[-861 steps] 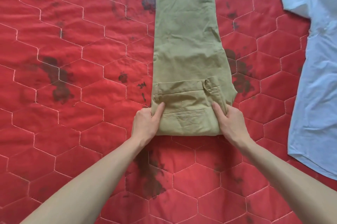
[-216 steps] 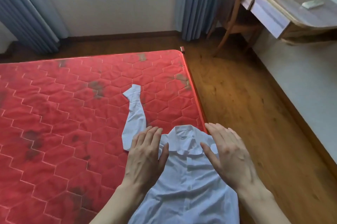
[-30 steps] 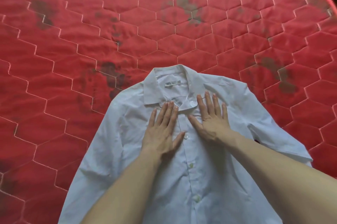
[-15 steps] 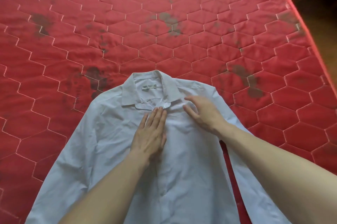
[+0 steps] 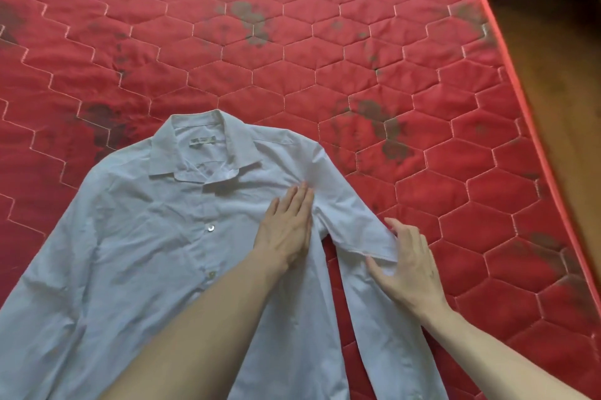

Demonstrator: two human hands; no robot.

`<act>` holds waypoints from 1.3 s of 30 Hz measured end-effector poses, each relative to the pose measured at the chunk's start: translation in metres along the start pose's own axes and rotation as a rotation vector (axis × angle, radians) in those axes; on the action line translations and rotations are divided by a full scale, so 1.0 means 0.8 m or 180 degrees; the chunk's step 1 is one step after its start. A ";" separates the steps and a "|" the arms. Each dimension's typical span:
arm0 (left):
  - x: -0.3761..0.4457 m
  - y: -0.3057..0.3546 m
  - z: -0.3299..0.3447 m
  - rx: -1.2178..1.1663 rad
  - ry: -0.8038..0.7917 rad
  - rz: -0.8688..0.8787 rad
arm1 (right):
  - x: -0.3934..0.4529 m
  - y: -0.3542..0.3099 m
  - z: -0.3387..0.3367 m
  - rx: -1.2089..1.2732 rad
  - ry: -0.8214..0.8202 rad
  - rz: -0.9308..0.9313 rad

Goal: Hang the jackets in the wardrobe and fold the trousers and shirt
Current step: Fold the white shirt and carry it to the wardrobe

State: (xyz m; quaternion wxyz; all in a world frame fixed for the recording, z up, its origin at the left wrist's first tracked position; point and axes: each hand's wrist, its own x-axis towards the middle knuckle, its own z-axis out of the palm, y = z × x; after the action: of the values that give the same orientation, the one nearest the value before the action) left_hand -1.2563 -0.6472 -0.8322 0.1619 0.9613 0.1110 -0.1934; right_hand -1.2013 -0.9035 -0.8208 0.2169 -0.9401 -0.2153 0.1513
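Observation:
A pale blue-white buttoned shirt (image 5: 156, 237) lies front up on the red quilted mattress (image 5: 292, 58), collar toward the far side. My left hand (image 5: 287, 230) presses flat on the shirt's chest near the right armhole, fingers straight. My right hand (image 5: 406, 266) rests with spread fingers on the bent right sleeve (image 5: 354, 227), at the fold where the sleeve turns back toward me. The left sleeve runs down to the lower left corner. The trousers and jackets are out of view.
The mattress edge (image 5: 520, 100) runs diagonally down the right side, with wooden floor (image 5: 559, 58) beyond it. Dark stains mark the quilting.
Both hands have slid from the collar area to the right: the left now presses by the armhole, the right has reached the sleeve's bend. The view has shifted.

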 end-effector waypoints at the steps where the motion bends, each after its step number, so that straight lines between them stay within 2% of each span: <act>1: 0.001 0.000 0.002 0.0006 0.0003 -0.0029 | -0.008 0.006 0.001 0.0063 -0.0067 -0.0023; 4: 0.007 -0.002 0.000 0.0055 0.0065 -0.0032 | -0.014 0.008 -0.007 0.0569 -0.0330 0.0099; 6: 0.012 -0.006 -0.003 0.0048 0.0080 0.0006 | -0.009 0.012 -0.020 0.0467 -0.0508 -0.0089; 9: 0.014 -0.020 -0.013 0.0290 -0.0200 0.0134 | 0.020 0.030 -0.058 -0.0377 -0.0591 -0.0682; 13: 0.017 -0.036 -0.029 0.0748 -0.0422 0.0378 | 0.085 0.063 -0.138 -0.1758 0.0089 -0.1136; 15: 0.024 -0.040 -0.036 0.0831 -0.0509 0.0460 | 0.118 0.083 -0.171 -0.2292 0.0174 -0.0620; 17: 0.030 -0.040 -0.035 0.0948 -0.0538 0.0472 | 0.139 0.104 -0.194 -0.2732 -0.0056 0.0080; 19: 0.033 -0.036 -0.034 0.1007 -0.0496 0.0425 | 0.153 0.118 -0.206 -0.3043 -0.0091 0.0388; 21: 0.034 -0.027 -0.033 0.1044 -0.0331 0.0406 | 0.163 0.133 -0.213 -0.2653 0.0450 0.0635; 23: 0.040 -0.013 -0.032 0.0939 0.0132 0.0475 | 0.170 0.150 -0.220 -0.2124 0.1226 0.0951; 25: 0.052 -0.003 -0.030 0.0802 0.0605 0.0551 | 0.174 0.163 -0.226 -0.1623 0.1732 0.1328; 27: 0.064 0.005 -0.027 0.0762 0.0836 0.0548 | 0.175 0.173 -0.225 -0.1245 0.1677 0.1818; 31: 0.086 0.010 -0.017 0.0545 0.0895 0.0485 | 0.158 0.202 -0.199 -0.0700 0.0469 0.2943; 32: 0.089 0.011 -0.016 0.0471 0.0850 0.0415 | 0.153 0.211 -0.193 -0.0529 0.0319 0.3138; 33: 0.093 0.013 -0.014 0.0431 0.0821 0.0341 | 0.149 0.219 -0.187 -0.0355 0.0311 0.3228; 39: 0.110 0.028 0.002 0.0223 0.0756 -0.0280 | 0.147 0.260 -0.179 0.0396 0.1075 0.3484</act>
State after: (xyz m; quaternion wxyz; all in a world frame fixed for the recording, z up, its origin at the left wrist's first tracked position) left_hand -1.1713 -0.6554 -0.8634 0.1054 0.9767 0.1646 -0.0889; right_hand -0.9753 -1.0660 -0.8187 0.1933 -0.9112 0.3494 0.1016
